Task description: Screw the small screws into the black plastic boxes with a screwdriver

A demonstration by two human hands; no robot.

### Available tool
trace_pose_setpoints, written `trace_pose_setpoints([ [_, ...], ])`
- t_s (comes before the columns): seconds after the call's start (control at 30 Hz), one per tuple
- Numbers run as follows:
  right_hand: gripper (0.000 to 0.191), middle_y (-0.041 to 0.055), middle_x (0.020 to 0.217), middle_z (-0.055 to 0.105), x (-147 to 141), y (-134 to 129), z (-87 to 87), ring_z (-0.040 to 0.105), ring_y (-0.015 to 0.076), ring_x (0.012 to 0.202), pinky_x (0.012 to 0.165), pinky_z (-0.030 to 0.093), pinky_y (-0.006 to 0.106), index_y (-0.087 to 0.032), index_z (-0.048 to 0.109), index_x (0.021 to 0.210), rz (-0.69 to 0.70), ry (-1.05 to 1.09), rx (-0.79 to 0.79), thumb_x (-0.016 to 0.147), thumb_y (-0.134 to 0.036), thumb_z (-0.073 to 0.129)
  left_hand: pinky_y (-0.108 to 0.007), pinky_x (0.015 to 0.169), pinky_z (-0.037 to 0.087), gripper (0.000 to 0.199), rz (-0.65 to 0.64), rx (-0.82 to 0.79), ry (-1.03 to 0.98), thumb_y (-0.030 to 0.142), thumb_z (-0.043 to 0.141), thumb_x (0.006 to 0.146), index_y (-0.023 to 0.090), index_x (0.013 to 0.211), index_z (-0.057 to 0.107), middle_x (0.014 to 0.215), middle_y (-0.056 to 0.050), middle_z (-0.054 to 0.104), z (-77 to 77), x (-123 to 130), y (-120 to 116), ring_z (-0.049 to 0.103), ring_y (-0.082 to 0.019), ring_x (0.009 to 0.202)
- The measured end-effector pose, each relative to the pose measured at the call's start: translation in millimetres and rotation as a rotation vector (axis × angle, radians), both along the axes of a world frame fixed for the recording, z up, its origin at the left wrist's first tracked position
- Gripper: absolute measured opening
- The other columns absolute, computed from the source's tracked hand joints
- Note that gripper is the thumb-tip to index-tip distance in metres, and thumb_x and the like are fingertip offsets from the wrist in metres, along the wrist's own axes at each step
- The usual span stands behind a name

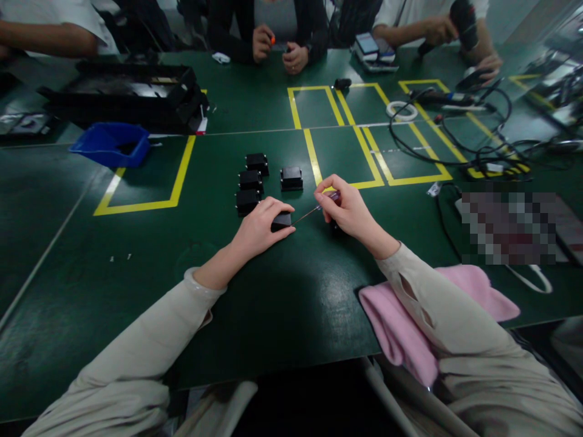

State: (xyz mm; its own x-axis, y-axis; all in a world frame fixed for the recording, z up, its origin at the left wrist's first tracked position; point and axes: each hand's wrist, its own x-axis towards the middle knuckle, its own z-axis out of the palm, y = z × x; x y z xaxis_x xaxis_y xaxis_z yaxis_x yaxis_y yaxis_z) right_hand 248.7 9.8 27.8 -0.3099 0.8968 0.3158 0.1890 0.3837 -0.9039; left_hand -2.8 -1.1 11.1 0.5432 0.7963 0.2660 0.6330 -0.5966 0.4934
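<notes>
On the green table, my left hand (262,227) grips a small black box-shaped part (281,222) between thumb and fingers. A thin screwdriver (334,196) is pinched in my right hand (341,205). Its slim metal shaft slants down to the left, and the tip meets or nearly meets the right end of the held part. Just beyond my left hand stand several similar black parts (250,181), with one more (291,178) a little to their right. Something small and dark (334,225) shows partly under my right hand.
At the left are a blue bin (112,144) and stacked black trays (132,97). A pink cloth (401,321) lies under my right forearm. Black cables (455,161) and a white tape ring (401,111) are at the right. Co-workers sit across the table; one person's hands (277,51) rest near its far edge.
</notes>
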Motion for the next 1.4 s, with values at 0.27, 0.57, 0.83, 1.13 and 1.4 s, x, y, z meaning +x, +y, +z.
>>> trace_pose_setpoints([
  [0.27, 0.008, -0.0084, 0.064, 0.054, -0.3, -1.0, 0.8, 0.053, 0.0105, 0.047, 0.051, 0.038, 0.028, -0.024, 0.054, 0.103, 0.01, 0.018, 0.034, 0.1, -0.027, 0.06, -0.048, 0.109, 0.053, 0.032, -0.014, 0.014, -0.016, 0.031, 0.073, 0.096, 0.021, 0.126, 0.064, 0.125, -0.011, 0.066, -1.2, -0.2, 0.5, 0.064, -0.029, 0.122],
  [0.57, 0.01, -0.0086, 0.06, 0.052, -0.6, -0.5, 0.1, 0.051, 0.0111, 0.046, 0.05, 0.036, 0.028, -0.025, 0.052, 0.1, 0.005, 0.006, 0.02, 0.102, -0.032, 0.059, -0.049, 0.109, 0.053, 0.032, -0.006, 0.013, -0.013, 0.031, 0.073, 0.096, 0.023, 0.126, 0.064, 0.126, -0.011, 0.066, -1.4, 0.3, 0.1, 0.064, -0.029, 0.123],
  [0.83, 0.014, -0.0086, 0.058, 0.052, -0.5, -0.4, 0.4, 0.053, 0.0123, 0.046, 0.05, 0.036, 0.029, -0.025, 0.054, 0.101, -0.003, 0.012, 0.017, 0.103, -0.037, 0.06, -0.048, 0.108, 0.054, 0.033, -0.014, 0.02, -0.022, 0.03, 0.073, 0.096, 0.021, 0.126, 0.064, 0.126, -0.011, 0.066, -2.7, -0.4, 0.7, 0.065, -0.029, 0.122],
  [1.13, 0.009, -0.0073, 0.065, 0.055, 0.0, -0.9, -0.8, 0.052, 0.0107, 0.046, 0.049, 0.036, 0.028, -0.025, 0.051, 0.102, -0.009, 0.006, 0.032, 0.102, -0.028, 0.059, -0.048, 0.109, 0.053, 0.032, -0.011, 0.012, -0.016, 0.031, 0.073, 0.096, 0.022, 0.126, 0.064, 0.127, -0.011, 0.066, -1.2, 0.1, 0.2, 0.064, -0.029, 0.123],
  [1.4, 0.018, -0.0076, 0.061, 0.053, 0.5, 0.2, -0.3, 0.051, 0.0109, 0.047, 0.051, 0.037, 0.028, -0.024, 0.051, 0.095, 0.008, -0.019, 0.042, 0.102, -0.037, 0.061, -0.046, 0.106, 0.054, 0.033, -0.028, 0.031, -0.027, 0.029, 0.074, 0.096, 0.018, 0.126, 0.065, 0.124, -0.012, 0.066, -3.3, -0.8, 1.3, 0.065, -0.029, 0.12],
])
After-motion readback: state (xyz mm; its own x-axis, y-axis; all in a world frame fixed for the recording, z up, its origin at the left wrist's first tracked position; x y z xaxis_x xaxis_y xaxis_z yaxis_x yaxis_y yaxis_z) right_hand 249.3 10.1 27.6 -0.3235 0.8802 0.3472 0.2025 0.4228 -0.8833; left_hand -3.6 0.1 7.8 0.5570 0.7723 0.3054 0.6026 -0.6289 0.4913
